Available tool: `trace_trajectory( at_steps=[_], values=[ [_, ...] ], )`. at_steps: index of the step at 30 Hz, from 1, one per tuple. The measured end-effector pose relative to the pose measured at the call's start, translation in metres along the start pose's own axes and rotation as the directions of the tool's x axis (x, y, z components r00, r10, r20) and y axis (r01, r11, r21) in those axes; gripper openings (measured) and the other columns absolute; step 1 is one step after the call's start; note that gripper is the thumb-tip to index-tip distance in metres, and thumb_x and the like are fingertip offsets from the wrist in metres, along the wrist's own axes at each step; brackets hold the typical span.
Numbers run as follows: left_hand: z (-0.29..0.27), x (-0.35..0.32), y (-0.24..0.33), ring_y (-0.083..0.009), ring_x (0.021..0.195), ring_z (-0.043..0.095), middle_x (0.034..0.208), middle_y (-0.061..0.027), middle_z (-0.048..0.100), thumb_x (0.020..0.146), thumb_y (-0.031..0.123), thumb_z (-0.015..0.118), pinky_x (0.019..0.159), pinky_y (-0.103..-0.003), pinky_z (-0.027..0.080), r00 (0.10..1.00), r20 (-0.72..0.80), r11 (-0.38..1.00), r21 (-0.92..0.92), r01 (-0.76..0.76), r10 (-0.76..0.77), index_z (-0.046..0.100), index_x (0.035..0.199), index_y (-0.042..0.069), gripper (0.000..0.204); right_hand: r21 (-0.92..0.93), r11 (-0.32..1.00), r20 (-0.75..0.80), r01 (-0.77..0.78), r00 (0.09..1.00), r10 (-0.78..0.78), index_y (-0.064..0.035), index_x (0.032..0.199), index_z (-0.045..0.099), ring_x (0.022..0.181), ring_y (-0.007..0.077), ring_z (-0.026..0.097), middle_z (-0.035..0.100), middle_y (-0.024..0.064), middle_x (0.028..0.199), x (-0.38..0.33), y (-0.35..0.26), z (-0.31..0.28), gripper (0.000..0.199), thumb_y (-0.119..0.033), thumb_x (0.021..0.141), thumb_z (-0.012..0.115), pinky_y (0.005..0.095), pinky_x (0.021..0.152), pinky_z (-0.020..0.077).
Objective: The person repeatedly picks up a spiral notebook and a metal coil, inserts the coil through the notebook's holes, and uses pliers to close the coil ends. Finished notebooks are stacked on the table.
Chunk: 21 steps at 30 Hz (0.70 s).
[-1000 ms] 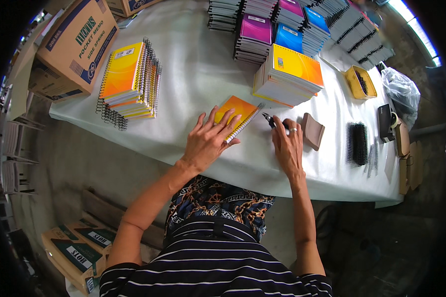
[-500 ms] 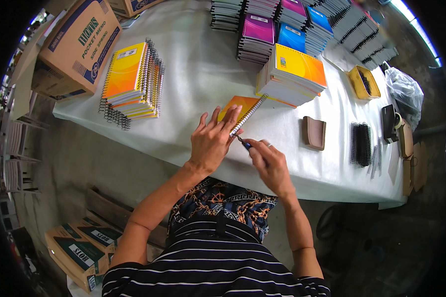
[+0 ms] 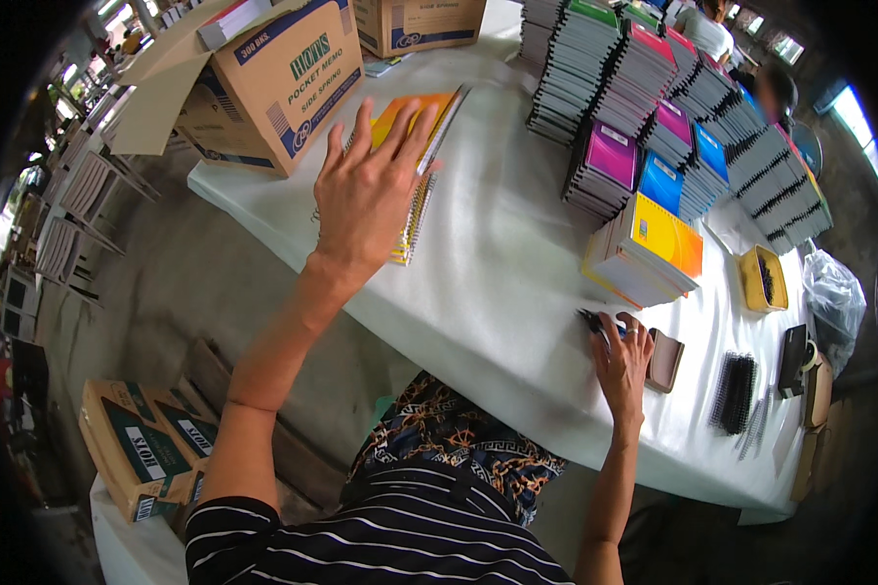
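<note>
**Left hand on the orange notebook, right hand on the pen**

Your left hand (image 3: 366,190) reaches far forward with its fingers (image 3: 412,127) spread open and flat, resting on the orange spiral notebook (image 3: 421,117) that tops a small stack at the far left of the worktop (image 3: 498,283). The notebook lies under your fingertips and palm; its long axis runs away from you, tilted slightly right, with the wire spine along its right edge.

Your right hand (image 3: 622,366) rests near the front edge of the worktop, fingers curled over a dark pen (image 3: 591,320) whose tip points left and away; whether they grip it firmly cannot be told. A brown case (image 3: 665,361) lies just beside that hand.

The worktop is covered in white cloth. Tall stacks of spiral notebooks (image 3: 654,107) fill its far right side, a yellow-covered stack (image 3: 649,253) sits near your right hand, and black binding coils (image 3: 735,392) lie further right. A cardboard box (image 3: 263,88) stands at the far left corner; more boxes (image 3: 137,448) sit on the concrete floor.
</note>
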<state>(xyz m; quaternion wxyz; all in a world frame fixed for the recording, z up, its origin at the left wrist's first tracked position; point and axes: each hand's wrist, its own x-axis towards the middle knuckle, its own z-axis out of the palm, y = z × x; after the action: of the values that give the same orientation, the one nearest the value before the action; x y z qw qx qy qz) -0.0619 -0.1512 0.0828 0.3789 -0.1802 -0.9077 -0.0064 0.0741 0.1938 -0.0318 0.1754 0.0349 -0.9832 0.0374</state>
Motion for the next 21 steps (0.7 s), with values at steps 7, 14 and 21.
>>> trace_trajectory(
  at_steps=[7, 14, 21],
  values=[
    [0.014, -0.023, -0.005, -0.0381, 0.129, 0.047, 0.140, -0.0153, 0.052, 0.077, 0.053, 0.070, 0.104, -0.046, 0.043, 0.905, 0.391, 0.977, -0.054, 0.204, -0.168, 0.052, 0.137, 0.012, 0.075, 0.348, 0.937, -0.072, 0.033, 0.997, -0.008, -0.0109, 0.126, 0.059, 0.124, 0.0348, 0.046, 0.045, 0.0150, 0.139, 0.036, -0.060, -0.013, 0.041, -0.015, 0.087, 0.070, 0.0461, 0.104, 0.0381],
    [0.041, 0.003, -0.073, -0.0286, 0.134, 0.044, 0.148, -0.0141, 0.043, 0.087, 0.046, 0.068, 0.108, -0.039, 0.038, 0.937, 0.076, 0.782, -0.531, 0.327, -0.340, 0.045, 0.143, 0.005, 0.074, 0.909, 0.401, -0.078, 0.110, 0.992, -0.096, -0.0115, 0.152, 0.029, 0.146, 0.0344, 0.020, 0.024, 0.0197, 0.157, 0.149, -0.170, 0.008, 0.057, -0.030, 0.102, 0.048, 0.0430, 0.117, 0.0202],
    [0.092, 0.006, -0.118, -0.0210, 0.132, 0.044, 0.151, -0.0139, 0.036, 0.097, 0.038, 0.058, 0.106, -0.035, 0.040, 0.592, 0.805, -0.311, -0.576, 0.756, -0.050, 0.020, 0.153, 0.005, 0.075, 0.964, 0.256, 0.077, -0.077, 0.997, 0.011, 0.0081, 0.150, 0.015, 0.148, 0.0407, 0.005, 0.008, 0.0316, 0.156, 0.194, -0.250, 0.030, 0.072, -0.037, 0.103, 0.044, 0.0445, 0.119, 0.0160]
  ],
)
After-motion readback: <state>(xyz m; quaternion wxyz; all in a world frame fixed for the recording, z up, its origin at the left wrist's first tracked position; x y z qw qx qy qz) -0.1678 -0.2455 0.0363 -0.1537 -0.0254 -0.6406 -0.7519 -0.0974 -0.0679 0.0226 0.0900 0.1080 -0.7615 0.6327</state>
